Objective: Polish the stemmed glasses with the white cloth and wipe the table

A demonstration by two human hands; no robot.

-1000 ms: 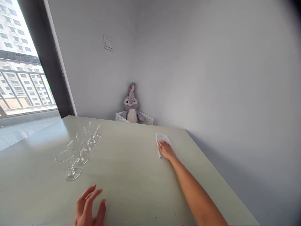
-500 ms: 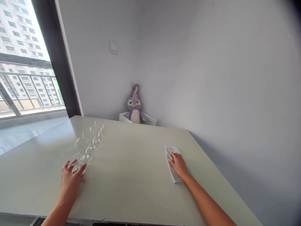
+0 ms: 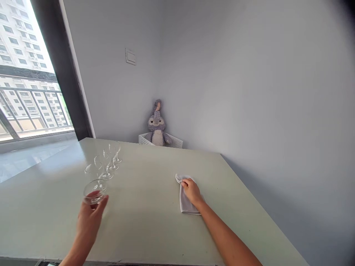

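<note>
My left hand [image 3: 90,218] is wrapped round the lower part of a clear stemmed glass [image 3: 95,187], the nearest of a row. The fingers hide its stem and foot. Just beyond it, several more stemmed glasses [image 3: 107,173] stand upright in a line running away from me. On the right, my right hand [image 3: 191,190] pinches the far edge of a folded light grey cloth [image 3: 188,207], which lies on the table with one corner bunched up at the fingertips.
The pale green tabletop [image 3: 144,207] reaches to the grey wall [image 3: 249,92] on the right. Behind its far edge a plush rabbit [image 3: 157,127] sits in a white perforated basket [image 3: 176,143]. A window [image 3: 30,77] is at the left.
My left hand has closed on the nearest glass and moved it slightly right, apparently lifting it. My right hand has gripped the cloth and drawn it to the left.
</note>
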